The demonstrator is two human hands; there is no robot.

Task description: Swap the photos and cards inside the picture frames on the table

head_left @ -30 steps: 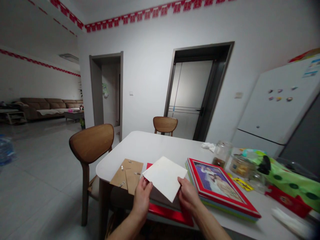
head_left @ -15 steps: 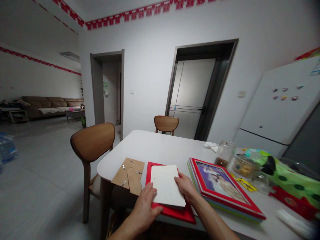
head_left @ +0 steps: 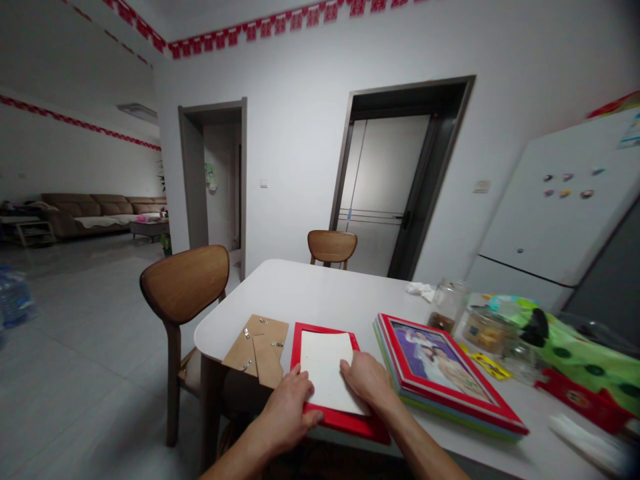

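A red picture frame (head_left: 298, 343) lies face down near the front edge of the table, with a white sheet of board (head_left: 327, 367) set inside its border. My left hand (head_left: 287, 407) grips the frame's near left corner, its fingers over the left side and its thumb along the near side. On the right part of the sheet rests my right hand (head_left: 367, 380), fingers curled and knuckles pressed down. Left of the frame is a brown backing board (head_left: 263, 347) with small metal clips and a stand flap.
A stack of frames, topped by a red framed photo (head_left: 445, 363), stands to the right. Beyond it are a glass jar (head_left: 447, 303), a food container (head_left: 487, 330), a green bag (head_left: 585, 353) and a red box (head_left: 583, 400). Wooden chairs (head_left: 187, 283) flank the white table (head_left: 300, 287).
My right hand has shifted from the sheet's right edge onto its face, fingers now curled. The sheet sits lower within the frame. My left hand stays at the frame's corner.
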